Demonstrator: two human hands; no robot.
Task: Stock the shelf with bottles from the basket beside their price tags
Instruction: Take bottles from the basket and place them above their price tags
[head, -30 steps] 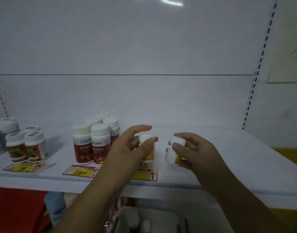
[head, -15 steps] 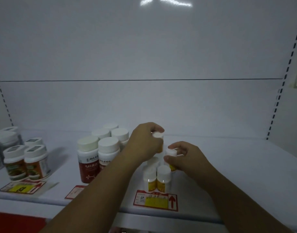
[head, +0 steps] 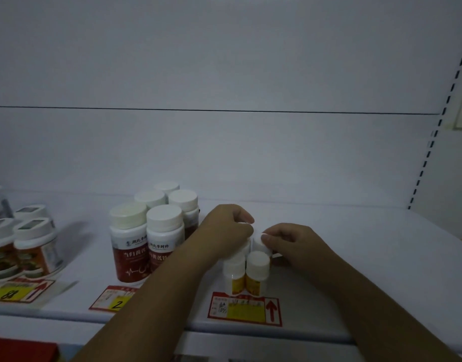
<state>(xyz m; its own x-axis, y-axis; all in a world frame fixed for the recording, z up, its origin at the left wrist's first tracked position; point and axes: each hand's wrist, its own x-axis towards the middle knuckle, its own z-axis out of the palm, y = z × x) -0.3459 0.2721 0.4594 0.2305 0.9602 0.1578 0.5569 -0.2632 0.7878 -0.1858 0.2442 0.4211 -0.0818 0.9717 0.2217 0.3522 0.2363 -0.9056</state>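
Two small white-capped bottles with yellow labels [head: 246, 274] stand on the white shelf [head: 355, 257], just behind a red and yellow price tag [head: 245, 308]. Behind them my left hand [head: 226, 229] is closed on another small white bottle, of which only a bit of the cap shows. My right hand [head: 290, 242] grips a second small white bottle [head: 260, 244] next to it. Both held bottles are down among the back row of this group. The basket is out of view.
Several taller red-labelled bottles with white caps [head: 151, 231] stand to the left behind their own price tag [head: 114, 300]. Further left are squat bottles with orange labels [head: 23, 246] and a third tag [head: 15, 291]. The shelf's right half is bare.
The view has closed in on the shelf. Both hands have lowered their small bottles from above the group down behind the two front bottles.
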